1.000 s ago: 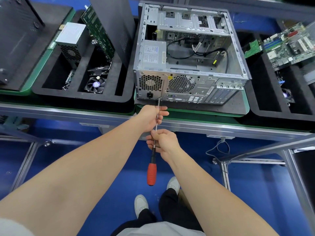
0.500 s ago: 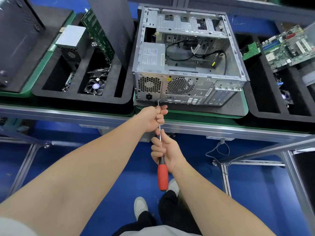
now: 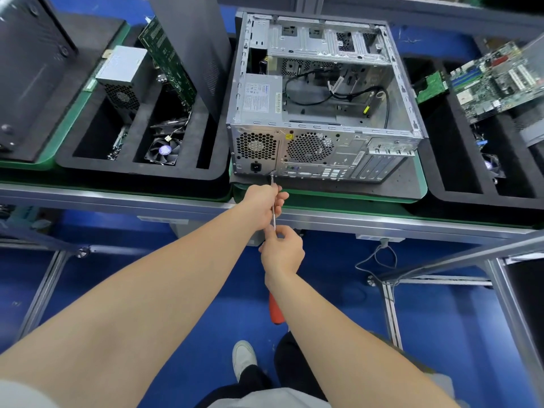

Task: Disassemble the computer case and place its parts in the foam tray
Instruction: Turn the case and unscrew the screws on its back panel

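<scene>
An open silver computer case (image 3: 323,119) lies on its side on a black mat, its rear panel facing me, with a power supply (image 3: 260,94) still inside at the left. A long screwdriver (image 3: 273,214) with a red handle points up at the case's lower rear edge below the power socket. My left hand (image 3: 266,201) grips the metal shaft near the tip. My right hand (image 3: 282,250) grips the shaft lower down, and the red handle sticks out under my right wrist. The black foam tray (image 3: 97,167) sits left of the case.
The left foam tray holds a power supply unit (image 3: 122,73), a green circuit board (image 3: 167,58), a fan (image 3: 163,151) and a dark side panel (image 3: 200,45). Another foam tray (image 3: 459,178) at right carries a motherboard (image 3: 497,81). The bench's metal rail (image 3: 117,198) runs in front.
My right hand has slid up the shaft toward my left hand, so the red handle now shows below my wrist. The tip stays at the case's rear edge.
</scene>
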